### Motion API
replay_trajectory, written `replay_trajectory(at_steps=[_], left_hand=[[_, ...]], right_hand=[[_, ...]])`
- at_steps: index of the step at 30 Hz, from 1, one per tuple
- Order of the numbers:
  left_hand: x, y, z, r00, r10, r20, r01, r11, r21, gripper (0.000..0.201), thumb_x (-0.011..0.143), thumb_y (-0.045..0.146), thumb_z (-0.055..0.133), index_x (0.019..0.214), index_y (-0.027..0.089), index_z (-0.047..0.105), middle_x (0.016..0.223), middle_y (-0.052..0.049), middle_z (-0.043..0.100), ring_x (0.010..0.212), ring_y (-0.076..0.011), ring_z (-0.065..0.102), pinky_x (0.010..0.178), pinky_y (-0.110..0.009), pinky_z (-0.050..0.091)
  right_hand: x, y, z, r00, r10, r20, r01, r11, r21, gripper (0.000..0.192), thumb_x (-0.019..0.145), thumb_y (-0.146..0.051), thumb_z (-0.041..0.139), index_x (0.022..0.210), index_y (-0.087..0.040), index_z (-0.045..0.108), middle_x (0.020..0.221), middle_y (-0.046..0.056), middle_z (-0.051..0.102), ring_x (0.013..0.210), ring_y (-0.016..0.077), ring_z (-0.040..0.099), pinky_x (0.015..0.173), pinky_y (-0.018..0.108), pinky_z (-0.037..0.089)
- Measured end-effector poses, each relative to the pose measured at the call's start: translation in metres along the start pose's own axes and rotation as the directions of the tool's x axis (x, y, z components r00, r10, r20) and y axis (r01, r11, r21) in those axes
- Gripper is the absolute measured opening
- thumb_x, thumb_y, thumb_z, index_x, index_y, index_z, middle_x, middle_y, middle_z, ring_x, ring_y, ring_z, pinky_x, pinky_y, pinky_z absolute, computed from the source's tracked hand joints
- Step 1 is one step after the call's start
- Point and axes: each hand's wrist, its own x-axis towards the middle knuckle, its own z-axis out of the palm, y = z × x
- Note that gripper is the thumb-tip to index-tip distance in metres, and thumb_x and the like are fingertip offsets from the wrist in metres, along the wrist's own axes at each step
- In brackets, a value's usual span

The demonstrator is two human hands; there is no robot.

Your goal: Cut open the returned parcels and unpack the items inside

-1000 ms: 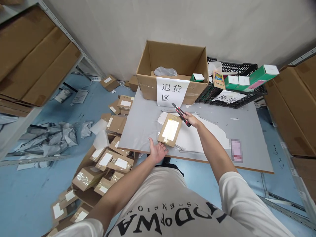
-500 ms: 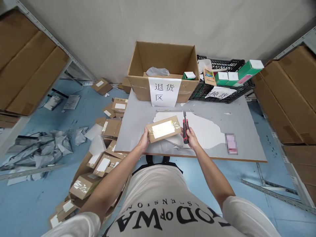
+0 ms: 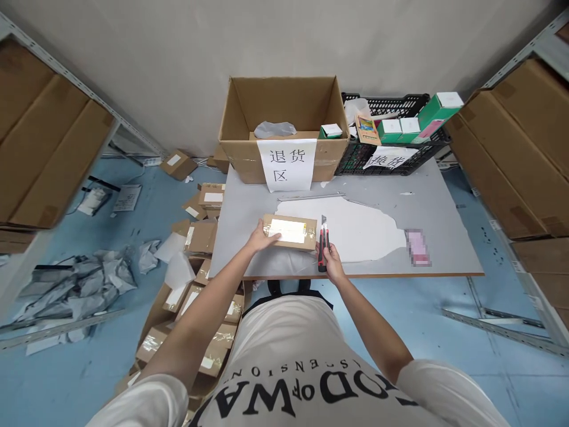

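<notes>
Right hand [image 3: 332, 268] grip clenched on red-black utility knife [image 3: 322, 248], blade beside the flat cardboard parcel [image 3: 290, 231]. Left hand [image 3: 261, 237] presses the parcel's taped left end onto the grey surface [image 3: 435, 201]. Beyond the parcel: open corrugated carton [image 3: 284, 110]; contents mostly hidden.

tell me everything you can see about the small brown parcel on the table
The small brown parcel is a flat, rectangular cardboard box with a white label on top and glossy clear tape over it. It lies flat, long side across, near the front edge of the grey table. The left hand presses on its left end; the utility knife, held in the right hand, stands at its right end, blade pointing away.
</notes>
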Motion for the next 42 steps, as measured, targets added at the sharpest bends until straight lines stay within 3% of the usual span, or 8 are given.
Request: replay_trajectory(at_steps=[3,6,11,26,34,36,39,42], left_hand=[[-0.001,-0.012,-0.002,0.973,0.204,0.111,-0.232,0.853,0.468,0.135,0.044,0.048,0.085,0.147,0.012,0.005,0.151,-0.019,0.021,0.140,-0.0331,0.017,0.113,-0.042,0.015],[0.001,-0.019,-0.007,0.926,0.289,0.242,-0.377,0.684,0.625,0.150,0.038,0.052,0.086,0.146,0.008,-0.009,0.151,-0.024,0.011,0.140,-0.0360,0.013,0.112,-0.044,0.019],[0.004,-0.023,-0.009,0.920,0.290,0.262,-0.389,0.608,0.692,0.148,0.040,0.053,0.084,0.146,0.013,-0.011,0.146,-0.025,0.026,0.134,-0.0384,0.030,0.105,-0.047,0.032],[0.011,-0.029,-0.013,0.896,0.357,0.265,-0.426,0.517,0.742,0.136,0.050,0.051,0.080,0.146,0.016,-0.011,0.142,-0.023,0.037,0.128,-0.0325,0.041,0.097,-0.044,0.041],[0.003,-0.023,-0.005,0.946,0.233,0.227,-0.313,0.463,0.829,0.135,0.055,0.055,0.077,0.144,0.015,-0.017,0.141,-0.025,0.036,0.121,-0.0356,0.048,0.092,-0.045,0.044],[0.000,-0.018,-0.004,0.945,0.223,0.241,-0.314,0.399,0.861,0.137,0.056,0.061,0.073,0.144,0.011,-0.018,0.145,-0.029,0.025,0.126,-0.0382,0.041,0.093,-0.047,0.043],[0.001,-0.006,-0.005,0.911,0.278,0.305,-0.366,0.205,0.908,0.132,0.054,0.072,0.066,0.147,0.012,-0.007,0.152,-0.026,0.001,0.138,-0.0424,0.011,0.101,-0.056,0.031],[0.006,0.008,-0.007,0.861,0.287,0.420,-0.450,0.043,0.892,0.127,0.052,0.077,0.062,0.148,0.016,0.005,0.153,-0.020,-0.004,0.139,-0.0431,-0.003,0.104,-0.063,0.016]], right_hand=[[-0.003,0.000,-0.015,1.000,0.024,-0.002,-0.024,0.999,-0.047,0.047,0.074,-0.060,0.058,0.103,-0.024,0.048,0.110,0.010,0.066,0.090,0.0216,0.066,0.076,0.035,0.053],[-0.008,0.002,-0.029,0.997,0.071,0.012,-0.069,0.992,-0.106,0.049,0.073,-0.061,0.059,0.103,-0.023,0.049,0.092,0.005,0.068,0.061,0.0159,0.065,0.059,0.030,0.053],[-0.014,0.004,-0.033,0.991,0.123,0.057,-0.118,0.990,-0.075,0.049,0.073,-0.059,0.059,0.105,-0.024,0.047,0.080,0.000,0.063,0.046,0.0115,0.055,0.048,0.030,0.051],[0.002,-0.012,-0.034,0.974,0.175,0.143,-0.150,0.974,-0.168,0.045,0.076,-0.056,0.056,0.105,-0.023,0.046,0.072,-0.003,0.059,0.042,0.0093,0.051,0.036,0.023,0.044],[0.006,-0.029,-0.056,0.941,0.248,0.231,-0.182,0.944,-0.275,0.046,0.077,-0.054,0.056,0.108,-0.022,0.047,0.061,-0.005,0.058,0.036,0.0095,0.048,0.031,0.021,0.038],[0.008,-0.030,-0.059,0.938,0.258,0.232,-0.191,0.942,-0.277,0.045,0.077,-0.054,0.056,0.107,-0.022,0.047,0.061,-0.005,0.058,0.036,0.0097,0.049,0.031,0.021,0.038],[0.010,-0.033,-0.062,0.937,0.270,0.222,-0.204,0.937,-0.282,0.044,0.077,-0.054,0.057,0.105,-0.022,0.048,0.061,-0.005,0.059,0.036,0.0093,0.048,0.031,0.021,0.039],[0.009,-0.035,-0.061,0.931,0.286,0.229,-0.221,0.937,-0.269,0.044,0.076,-0.054,0.058,0.104,-0.022,0.049,0.060,-0.005,0.059,0.036,0.0094,0.048,0.031,0.020,0.038]])
